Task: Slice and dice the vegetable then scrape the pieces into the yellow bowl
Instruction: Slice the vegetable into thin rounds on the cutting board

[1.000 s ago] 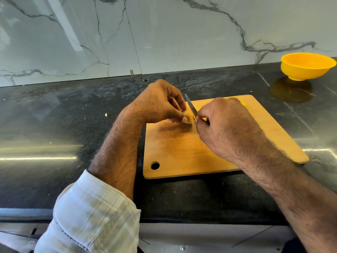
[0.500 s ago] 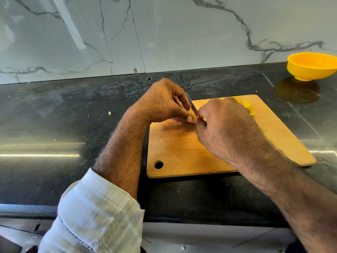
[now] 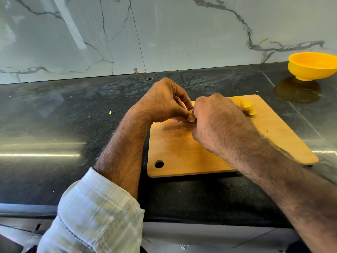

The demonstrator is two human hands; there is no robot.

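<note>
My left hand (image 3: 164, 101) pinches a small pale piece of vegetable (image 3: 190, 115) on the wooden cutting board (image 3: 182, 152). My right hand (image 3: 218, 121) is closed in a fist right against it; the knife it gripped a moment ago is now hidden under the hand. Several yellow round slices (image 3: 249, 107) lie fanned on the board just beyond my right hand. The yellow bowl (image 3: 311, 68) stands on the counter at the far right, apart from the board, and looks empty.
The board lies on a dark stone counter (image 3: 54, 115) against a white marble wall (image 3: 164, 33). A small vegetable scrap (image 3: 110, 112) lies on the counter left of my hands. The counter's front edge runs below the board.
The knife blade, visible between my hands earlier, has dropped out of sight behind my right hand. More yellow slices show beyond my right hand. The view has shifted slightly left.
</note>
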